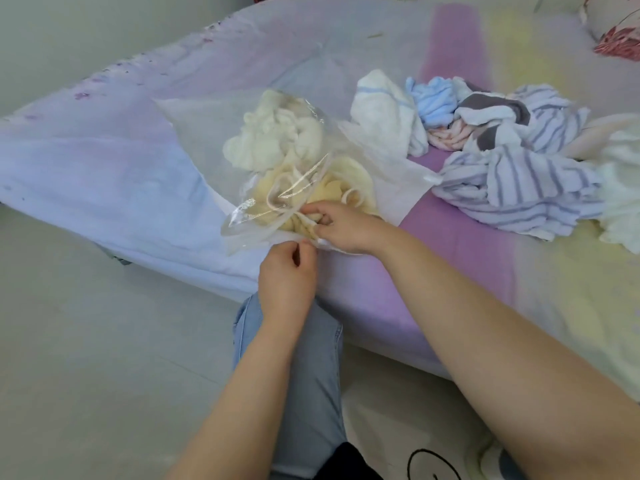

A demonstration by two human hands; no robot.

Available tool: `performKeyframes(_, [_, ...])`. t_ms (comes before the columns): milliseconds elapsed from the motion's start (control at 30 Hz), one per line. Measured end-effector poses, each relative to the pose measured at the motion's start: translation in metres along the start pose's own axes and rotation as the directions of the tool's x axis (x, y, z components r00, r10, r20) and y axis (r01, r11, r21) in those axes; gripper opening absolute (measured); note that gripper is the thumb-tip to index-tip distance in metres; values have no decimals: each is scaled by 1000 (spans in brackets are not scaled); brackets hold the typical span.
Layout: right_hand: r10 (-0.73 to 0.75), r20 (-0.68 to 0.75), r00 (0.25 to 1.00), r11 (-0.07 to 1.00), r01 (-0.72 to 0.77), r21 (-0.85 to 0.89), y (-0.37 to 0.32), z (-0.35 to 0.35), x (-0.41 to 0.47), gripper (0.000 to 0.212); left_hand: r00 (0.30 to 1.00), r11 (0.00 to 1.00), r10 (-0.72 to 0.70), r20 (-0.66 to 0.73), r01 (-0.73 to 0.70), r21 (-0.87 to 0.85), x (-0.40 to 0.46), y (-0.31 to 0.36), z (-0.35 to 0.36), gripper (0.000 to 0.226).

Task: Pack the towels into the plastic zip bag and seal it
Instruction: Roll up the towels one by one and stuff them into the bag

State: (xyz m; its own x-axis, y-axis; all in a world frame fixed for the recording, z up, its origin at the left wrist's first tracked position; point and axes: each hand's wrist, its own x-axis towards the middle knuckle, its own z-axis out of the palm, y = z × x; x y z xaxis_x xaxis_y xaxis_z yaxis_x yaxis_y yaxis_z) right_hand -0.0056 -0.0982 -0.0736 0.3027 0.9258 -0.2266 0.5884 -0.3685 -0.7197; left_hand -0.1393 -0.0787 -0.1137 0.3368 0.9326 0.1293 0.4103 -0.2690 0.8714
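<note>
A clear plastic zip bag [256, 216] lies on the bed near its front edge, its mouth toward me. Inside it sit a cream towel [273, 136] at the far end and a pale yellow towel [332, 181] near the mouth. My right hand [341, 226] grips the yellow towel and the bag's edge at the mouth. My left hand [289, 275] pinches the near rim of the bag just below it. To the right lies a loose pile: a white towel [384, 116], a light blue towel [433, 102], a pink towel [446, 135] and striped towels [519, 181].
The bed [138, 161] has a pastel lilac, purple and yellow sheet. More white cloth [623, 188] lies at the right edge and a red patterned pillow [620, 43] at the far right. My jeans-clad knee [304, 358] is against the bed's front edge above the pale floor [86, 341].
</note>
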Motion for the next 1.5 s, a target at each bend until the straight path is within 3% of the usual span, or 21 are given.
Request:
performKeyframes(167, [-11, 45, 999, 996, 15, -88, -15, -3, 9, 46, 998, 982, -28, -55, 17, -188, 0, -6, -14, 37])
performKeyframes(300, [99, 23, 995, 966, -90, -242, -9, -6, 59, 47, 998, 975, 3, -66, -17, -222, -1, 6, -18, 34])
performKeyframes(400, [125, -40, 991, 981, -129, -144, 1, -8, 77, 46, 997, 982, 42, -61, -52, -181, 10, 11, -24, 36])
performKeyframes(600, [-91, -306, 948, 990, 120, 77, 12, 9, -1, 35, 993, 987, 91, -71, -99, -125, 8, 15, -12, 35])
performKeyframes(667, [-153, -539, 828, 973, 222, 64, 31, 9, -37, 28, 984, 981, 160, -78, -168, -99, -4, 19, -1, 36])
performKeyframes(733, [-159, -813, 560, 966, 259, -11, 57, -2, -61, 25, 971, 969, 235, -48, -238, -61, -16, 25, 12, 33])
performKeyframes(767, [-126, -898, 422, 975, 220, -33, 73, -14, -66, 26, 962, 962, 271, -15, -272, -38, -22, 29, 18, 30])
performKeyframes(800, [-68, -940, 335, 991, 130, -26, 89, -30, -68, 29, 952, 953, 304, 24, -303, -15, -27, 34, 24, 27])
performKeyframes(833, [-6, -955, 297, 1000, -7, -8, 104, -51, -67, 36, 941, 943, 333, 65, -334, 6, -32, 38, 29, 24])
performKeyframes(867, [56, -950, 306, 985, -172, 3, 118, -73, -67, 47, 929, 933, 356, 103, -360, 21, -35, 42, 34, 21])
performKeyframes(933, [220, -887, 406, 899, -438, 23, 147, -113, -66, 75, 914, 923, 371, 164, -382, 39, -39, 50, 42, 15])
performKeyframes(1000, [371, -761, 532, 846, -532, 41, 175, -130, -66, 86, 905, 922, 368, 213, -385, 40, -41, 58, 48, 14])
performKeyframes(1033, [374, -714, 592, 837, -547, -15, 187, -130, -68, 79, 896, 918, 376, 237, -396, 39, -42, 62, 51, 15])
performKeyframes(1100, [306, -690, 655, 847, -519, -117, 203, -118, -76, 57, 870, 904, 396, 294, -425, 40, -43, 67, 56, 19])
performKeyframes(1133, [254, -715, 652, 877, -467, -115, 206, -109, -82, 47, 857, 899, 403, 321, -436, 35, -43, 68, 59, 21])
performKeyframes(1233, [195, -806, 559, 954, -298, 24, 191, -82, -105, 36, 800, 867, 450, 396, -498, 20, -40, 66, 70, 36])
performKeyframes(1300, [213, -809, 548, 970, -217, 109, 169, -66, -121, 39, 727, 827, 489, 482, -563, 9, -38, 65, 77, 56])
performKeyframes(1400, [237, -730, 641, 969, -214, 127, 134, -43, -152, 53, 632, 796, 502, 591, -605, -29, -40, 67, 88, 91])
performKeyframes(1433, [220, -691, 688, 971, -225, 85, 124, -38, -161, 50, 615, 795, 505, 606, -604, -49, -40, 67, 91, 98])
performKeyframes(1500, [128, -600, 789, 989, -144, 23, 107, -32, -177, 24, 589, 801, 497, 637, -593, -77, -39, 64, 96, 103])
